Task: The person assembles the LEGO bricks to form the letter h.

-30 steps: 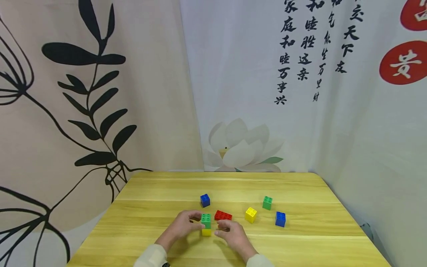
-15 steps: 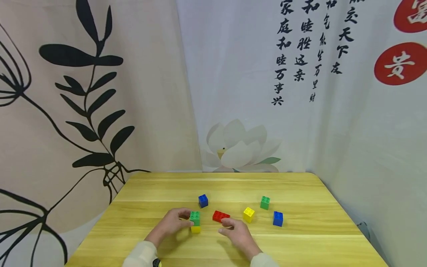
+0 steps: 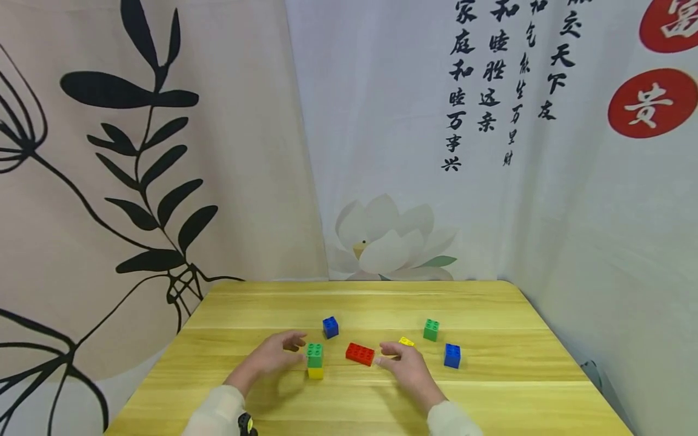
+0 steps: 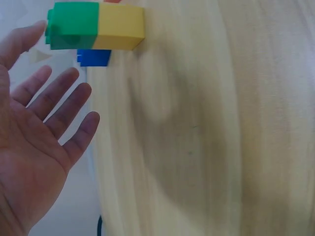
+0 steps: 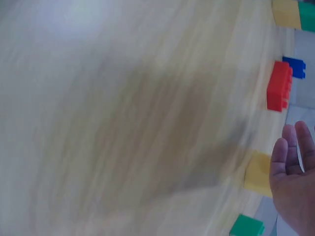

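Note:
A green block (image 3: 314,355) sits on top of a yellow block (image 3: 315,372), the two standing upright as a small stack on the table. Just left of the stack is my left hand (image 3: 275,354), its fingers spread and holding nothing; the left wrist view shows the open palm (image 4: 37,142). My right hand (image 3: 406,370) hovers between the long red block (image 3: 360,353) and a second yellow block (image 3: 406,341), which it partly hides in the head view. No block is in the right hand; its fingers (image 5: 290,152) are loosely extended.
A blue block (image 3: 330,327) lies behind the stack. Farther right are another green block (image 3: 431,330) and another blue block (image 3: 452,355). The wooden table (image 3: 491,406) ends at a printed curtain (image 3: 262,151) behind it.
The left hand carried the green-and-yellow stack leftward, then released it and drew off to the left. The right hand moved right, from near the red block toward the second yellow block.

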Motion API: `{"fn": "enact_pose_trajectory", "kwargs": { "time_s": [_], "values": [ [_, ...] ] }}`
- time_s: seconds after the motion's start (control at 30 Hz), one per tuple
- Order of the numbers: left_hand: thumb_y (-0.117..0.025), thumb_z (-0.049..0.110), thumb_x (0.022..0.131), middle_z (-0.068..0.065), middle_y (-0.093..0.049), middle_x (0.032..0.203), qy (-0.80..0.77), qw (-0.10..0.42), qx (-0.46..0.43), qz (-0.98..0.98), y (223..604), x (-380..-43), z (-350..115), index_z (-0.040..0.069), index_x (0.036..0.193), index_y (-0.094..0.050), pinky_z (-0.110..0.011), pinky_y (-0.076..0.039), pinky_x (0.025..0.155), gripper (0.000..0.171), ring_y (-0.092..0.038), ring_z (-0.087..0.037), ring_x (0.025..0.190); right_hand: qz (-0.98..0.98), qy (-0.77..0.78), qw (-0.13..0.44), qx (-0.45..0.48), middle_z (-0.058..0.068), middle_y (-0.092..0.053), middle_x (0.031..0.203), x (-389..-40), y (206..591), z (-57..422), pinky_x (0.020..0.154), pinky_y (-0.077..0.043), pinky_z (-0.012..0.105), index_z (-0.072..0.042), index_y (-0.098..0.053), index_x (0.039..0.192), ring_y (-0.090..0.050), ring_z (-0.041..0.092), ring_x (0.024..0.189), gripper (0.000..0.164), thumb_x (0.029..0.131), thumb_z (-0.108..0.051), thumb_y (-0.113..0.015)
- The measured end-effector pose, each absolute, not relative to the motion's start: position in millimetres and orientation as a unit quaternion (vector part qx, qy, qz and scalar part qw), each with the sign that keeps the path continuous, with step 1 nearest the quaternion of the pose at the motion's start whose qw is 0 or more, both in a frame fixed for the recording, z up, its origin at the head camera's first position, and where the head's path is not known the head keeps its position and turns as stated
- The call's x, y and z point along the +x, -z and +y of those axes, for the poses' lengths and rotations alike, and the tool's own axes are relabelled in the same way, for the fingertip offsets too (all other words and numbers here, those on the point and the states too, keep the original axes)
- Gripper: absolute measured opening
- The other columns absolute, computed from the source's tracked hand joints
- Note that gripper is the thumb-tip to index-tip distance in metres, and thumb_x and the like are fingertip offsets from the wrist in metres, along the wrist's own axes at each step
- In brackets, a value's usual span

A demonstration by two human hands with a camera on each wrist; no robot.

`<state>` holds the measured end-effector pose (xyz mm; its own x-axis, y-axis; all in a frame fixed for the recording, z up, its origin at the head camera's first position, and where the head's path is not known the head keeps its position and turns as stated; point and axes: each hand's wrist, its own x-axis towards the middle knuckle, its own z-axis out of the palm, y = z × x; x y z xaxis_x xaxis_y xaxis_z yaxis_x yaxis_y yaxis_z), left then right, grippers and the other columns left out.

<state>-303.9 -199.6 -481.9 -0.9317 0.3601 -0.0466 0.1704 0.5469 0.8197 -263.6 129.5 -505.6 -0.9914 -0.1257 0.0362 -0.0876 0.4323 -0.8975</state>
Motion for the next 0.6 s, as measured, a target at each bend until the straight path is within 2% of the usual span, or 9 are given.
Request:
{"fn": "enact_pose_trajectory", "kwargs": {
  "time_s": [0.13, 0.33, 0.6],
  "values": [
    [-0.070, 0.032, 0.094, -0.012, -0.062, 0.127, -0.443, 0.074, 0.144, 0.882, 475, -308, -200, 0.004, 0.138, -0.055, -0.053, -0.046, 0.097, 0.055, -0.056, -0.032, 0.117, 0.853, 0.519, 0.011, -0.041, 0.013, -0.064, 0.125, -268, 501, 140, 0.091, -0.051, 0.047, -0.005, -0.063, 0.131, -0.060, 0.031, 0.110, 0.047, 0.093, -0.033, -0.071],
    [-0.067, 0.033, 0.096, -0.006, -0.064, 0.122, -0.432, 0.044, 0.132, 0.891, 463, -315, -196, 0.005, 0.137, -0.057, -0.050, -0.048, 0.095, 0.051, -0.058, -0.027, 0.115, 0.860, 0.510, -0.019, -0.015, 0.012, -0.065, 0.124, -273, 491, 155, 0.085, -0.054, 0.039, -0.006, -0.064, 0.130, -0.061, 0.029, 0.109, 0.044, 0.093, -0.028, -0.072],
    [-0.065, 0.039, 0.096, -0.002, -0.063, 0.122, -0.423, 0.036, 0.134, 0.895, 446, -322, -182, 0.012, 0.138, -0.057, -0.051, -0.046, 0.097, 0.051, -0.057, -0.024, 0.116, 0.867, 0.497, -0.047, -0.002, 0.014, -0.064, 0.126, -273, 472, 181, 0.090, -0.053, 0.044, -0.005, -0.062, 0.132, -0.059, 0.034, 0.114, 0.043, 0.095, -0.027, -0.069]
  ]
}}
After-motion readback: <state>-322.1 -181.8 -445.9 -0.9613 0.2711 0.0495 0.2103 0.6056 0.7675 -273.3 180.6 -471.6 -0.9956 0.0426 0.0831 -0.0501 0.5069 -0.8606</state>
